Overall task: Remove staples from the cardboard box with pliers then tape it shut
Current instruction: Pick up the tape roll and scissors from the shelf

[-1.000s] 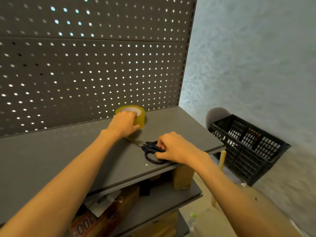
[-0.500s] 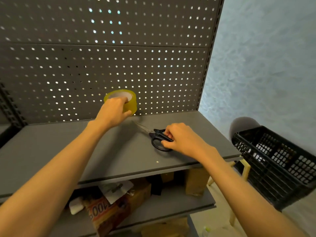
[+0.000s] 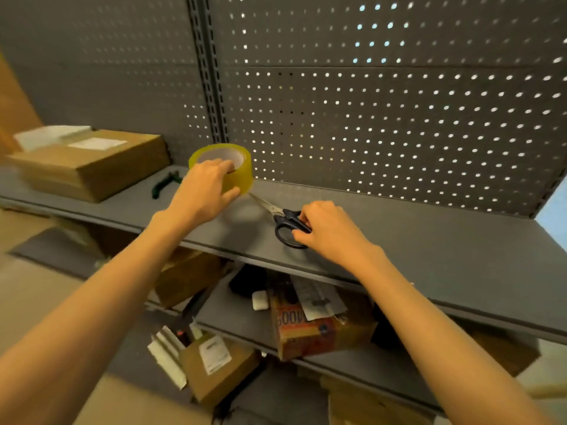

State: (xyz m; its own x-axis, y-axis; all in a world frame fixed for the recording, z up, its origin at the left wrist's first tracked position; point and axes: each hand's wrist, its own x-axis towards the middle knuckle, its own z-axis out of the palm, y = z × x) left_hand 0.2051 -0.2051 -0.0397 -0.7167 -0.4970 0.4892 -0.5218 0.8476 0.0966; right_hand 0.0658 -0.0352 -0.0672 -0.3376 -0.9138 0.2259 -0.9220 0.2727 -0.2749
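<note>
Left hand (image 3: 205,188) grips the tape (image 3: 228,167), now lifted higher; right hand (image 3: 329,229) still pinches scissors (image 3: 283,220); box (image 3: 92,162) newly visible at nine o'clock.

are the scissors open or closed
Closed: the scissors show a single narrow blade line on the shelf, handles gripped by the right hand.
</note>
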